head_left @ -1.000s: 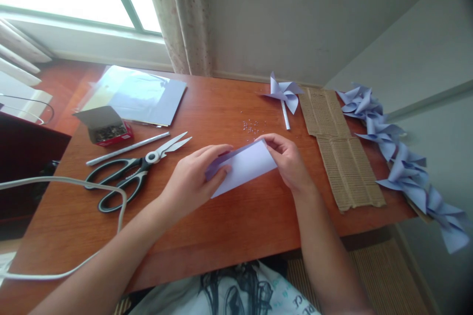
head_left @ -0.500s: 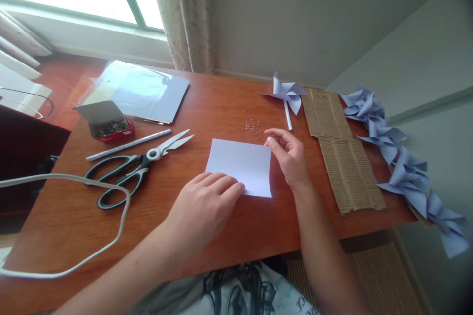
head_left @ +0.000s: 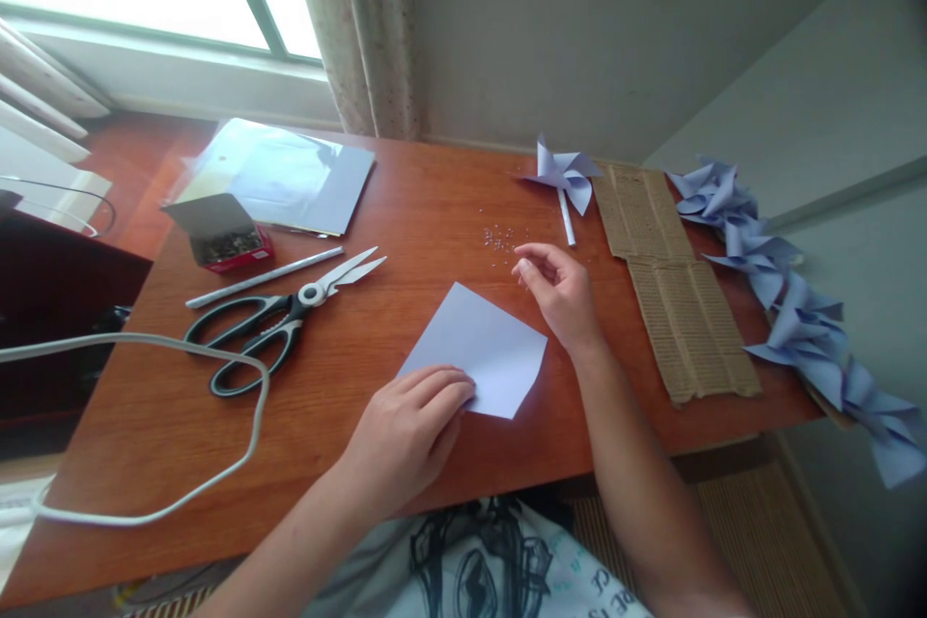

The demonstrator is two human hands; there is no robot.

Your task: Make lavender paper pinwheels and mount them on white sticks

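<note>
A pale lavender square of paper (head_left: pixel 482 338) lies turned on the table, one corner pointing away from me. My left hand (head_left: pixel 416 425) is at its near left side, fingers over the edge and the thumb hidden beneath, gripping it. Just beyond the paper's right corner, my right hand (head_left: pixel 559 294) is raised with fingers loosely curved and a small gap between thumb and forefinger; nothing shows in it. Tiny shiny beads (head_left: pixel 501 238) are scattered on the wood beyond that hand.
Left lie scissors (head_left: pixel 311 294), a rolled paper stick (head_left: pixel 265 277), an open red box (head_left: pixel 236 251) of small metal pieces, and a white cable (head_left: pixel 261 406). A packet of paper sheets (head_left: pixel 290 174) is behind. Right are a pinwheel (head_left: pixel 565 174), corrugated cardboard (head_left: pixel 670 280) and several more pinwheels (head_left: pixel 803 319).
The paper has been turned so a corner faces away. My left hand still holds it, while my right hand has come off its far right corner. The view has shifted slightly.
</note>
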